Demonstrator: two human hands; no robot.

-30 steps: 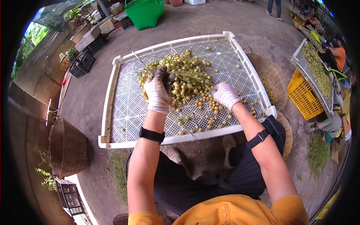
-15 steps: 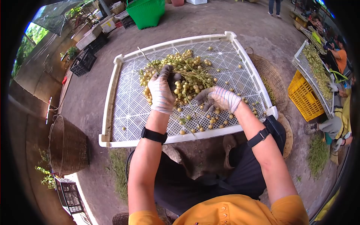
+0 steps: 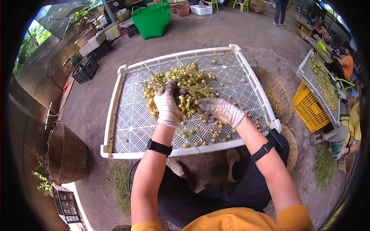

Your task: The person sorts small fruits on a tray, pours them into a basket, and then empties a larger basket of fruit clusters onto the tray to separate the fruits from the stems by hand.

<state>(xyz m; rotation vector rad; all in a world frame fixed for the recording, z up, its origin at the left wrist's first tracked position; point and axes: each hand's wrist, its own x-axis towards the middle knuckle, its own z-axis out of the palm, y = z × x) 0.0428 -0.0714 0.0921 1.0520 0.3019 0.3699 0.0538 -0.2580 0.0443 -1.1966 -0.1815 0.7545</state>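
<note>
A white plastic mesh tray lies in front of me, bearing a heap of small round yellow-green fruit on thin stems. My left hand, in a white glove with dark fingertips, closes around a fruit bunch near the heap's middle; its palm side is hidden. At the heap's right edge, my right hand, gloved alike, has curled fingers against fruit of that bunch. The fingertips are partly hidden among the fruit. Several loose fruits lie below and beside it on the mesh.
A round woven basket with fruit sits right of the tray. Farther right, people work by another fruit-filled tray above a yellow crate. A tall wicker basket stands left. A green basket is at the back.
The view has tilted up slightly, so the tray sits lower in it. My right hand has moved in against the bunch and its fingers have closed somewhat; my left keeps its grip.
</note>
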